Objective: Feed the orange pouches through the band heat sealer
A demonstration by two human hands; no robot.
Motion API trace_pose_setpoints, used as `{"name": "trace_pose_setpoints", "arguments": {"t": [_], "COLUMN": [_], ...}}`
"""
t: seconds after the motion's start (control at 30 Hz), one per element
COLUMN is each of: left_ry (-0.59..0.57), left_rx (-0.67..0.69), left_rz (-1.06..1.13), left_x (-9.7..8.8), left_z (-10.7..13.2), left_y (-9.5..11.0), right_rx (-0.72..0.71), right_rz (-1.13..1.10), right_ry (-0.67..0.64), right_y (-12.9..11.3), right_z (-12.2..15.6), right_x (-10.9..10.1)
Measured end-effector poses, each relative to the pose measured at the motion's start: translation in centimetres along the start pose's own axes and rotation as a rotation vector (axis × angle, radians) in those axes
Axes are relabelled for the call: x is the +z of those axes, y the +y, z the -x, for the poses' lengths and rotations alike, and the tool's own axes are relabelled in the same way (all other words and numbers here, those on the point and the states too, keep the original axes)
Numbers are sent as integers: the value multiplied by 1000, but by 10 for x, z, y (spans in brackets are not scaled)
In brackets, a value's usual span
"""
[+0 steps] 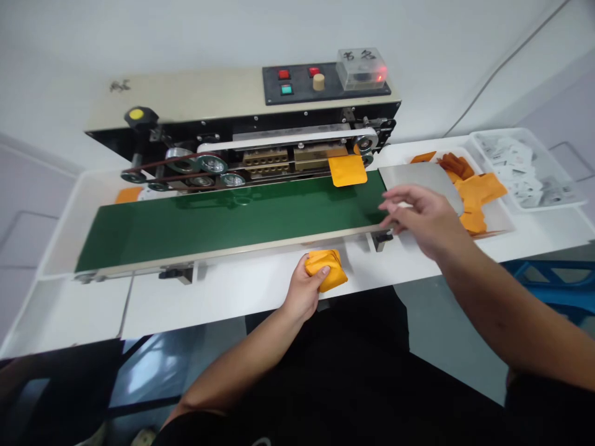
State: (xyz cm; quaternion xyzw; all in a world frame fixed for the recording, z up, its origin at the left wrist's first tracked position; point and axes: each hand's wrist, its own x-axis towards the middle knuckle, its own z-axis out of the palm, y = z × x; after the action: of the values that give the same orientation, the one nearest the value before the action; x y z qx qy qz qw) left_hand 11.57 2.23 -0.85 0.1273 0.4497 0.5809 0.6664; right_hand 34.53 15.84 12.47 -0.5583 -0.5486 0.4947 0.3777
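Observation:
My left hand [304, 288] is closed around a small stack of orange pouches [331, 282], thumb on top, in front of the conveyor belt's near edge. One orange pouch [348, 170] sits with its upper edge in the band sealing machine [232, 118] and its lower part over the green conveyor belt [232, 214]. Slightly blurred, my right hand [423, 217] hovers by the belt's right end and the metal plate there. Its fingers are loosely bent and apart, with nothing visible in them.
A white bin [504, 223] at right holds orange pouches [474, 192]. Beyond it, a clear plastic tray [576, 195] holds white packets. Another bin [60, 229] stands at the belt's left end. Knobs and lit buttons top the machine. A blue stool [548, 272] stands lower right.

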Motion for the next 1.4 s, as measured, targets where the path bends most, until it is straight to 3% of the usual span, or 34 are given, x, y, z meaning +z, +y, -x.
{"name": "trace_pose_setpoints", "arguments": {"t": [0.17,0.33,0.5,0.7,0.9,1.4], "left_ry": [13,5,-15,-20,-62,-85], "left_rx": [-11,-23,-46,-11,38,-22], "left_rz": [17,14,-4,-5,-5,-69], "left_x": [4,11,16,13,9,4], "left_z": [-2,1,7,8,7,6], "left_y": [-3,-5,-6,-11,-12,-8], "right_rx": [-104,-44,-8,58,78,104], "right_rz": [187,230,178,30,-60,-237], "right_ry": [-182,-181,-100,-80,-66,109], "right_y": [42,88,114,126,130,120], "right_z": [76,108,107,103,101,92], "right_x": [17,51,75,88,90,84]}}
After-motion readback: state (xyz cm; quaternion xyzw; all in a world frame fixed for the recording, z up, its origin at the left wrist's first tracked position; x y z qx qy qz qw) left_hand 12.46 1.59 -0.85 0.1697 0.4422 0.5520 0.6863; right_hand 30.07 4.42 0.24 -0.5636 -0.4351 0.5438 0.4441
